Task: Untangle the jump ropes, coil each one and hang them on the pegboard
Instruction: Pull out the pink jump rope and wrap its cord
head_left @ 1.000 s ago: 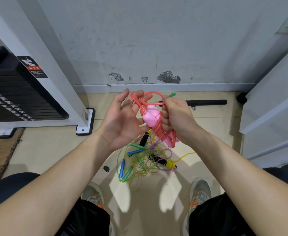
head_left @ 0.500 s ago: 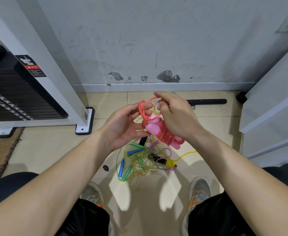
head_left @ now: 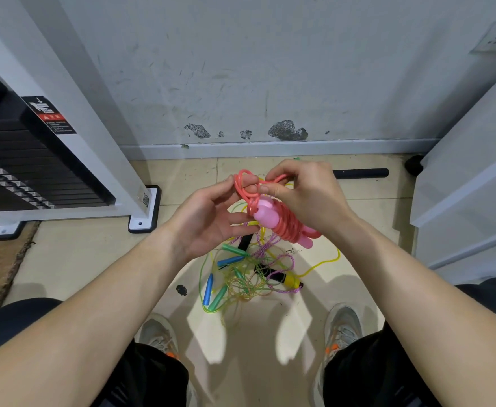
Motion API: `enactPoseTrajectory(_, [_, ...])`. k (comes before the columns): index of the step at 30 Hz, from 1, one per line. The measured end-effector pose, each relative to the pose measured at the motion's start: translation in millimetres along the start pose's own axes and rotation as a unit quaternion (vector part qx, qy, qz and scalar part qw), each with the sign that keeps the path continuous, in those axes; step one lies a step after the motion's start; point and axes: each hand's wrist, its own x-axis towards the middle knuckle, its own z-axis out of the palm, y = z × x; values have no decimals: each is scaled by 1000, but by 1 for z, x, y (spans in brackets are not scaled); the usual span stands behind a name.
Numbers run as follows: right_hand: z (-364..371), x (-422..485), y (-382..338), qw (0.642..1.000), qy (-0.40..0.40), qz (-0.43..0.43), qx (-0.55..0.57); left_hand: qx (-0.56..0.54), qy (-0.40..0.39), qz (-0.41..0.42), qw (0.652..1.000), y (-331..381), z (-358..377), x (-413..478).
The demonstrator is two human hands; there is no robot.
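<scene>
Head view: grips the coiled pink jump rope (head_left: 282,223) above the floor (head_left: 94,259), with left hand (head_left: 208,218) curled round its top loop to steady the bundle and right hand (head_left: 308,198) pinching a strand there, likely to tuck the end. Leaves other tangled ropes (head_left: 246,271) lying below.

L hand (head_left: 208,221), open-palmed 1 s ago, has closed in & now pinches the top loop of the pink jump rope (head_left: 282,223). R hand (head_left: 308,201) left the coil's middle, moved up, now pinches cord beside that loop.
</scene>
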Motion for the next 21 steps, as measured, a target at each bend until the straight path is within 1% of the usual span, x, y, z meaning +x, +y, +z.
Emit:
enactPoseTrajectory(4, [6,0,1,998,50,25,32,9,-19,-7,1000,2,0,-2])
enactPoseTrajectory(10, [12,-4,-3,993,103,42,30,14,-19,-6,1000,2,1,0])
enactPoseTrajectory(13, [17,-5,-5,987,125,77,65,21,-18,-11,1000,1,0,1])
enactPoseTrajectory(17, [20,-5,-8,978,136,126,98,17,-12,-13,1000,-1,0,2])
enactPoseTrajectory(21, [22,-6,-9,975,113,148,117,17,-15,-15,1000,0,0,1])
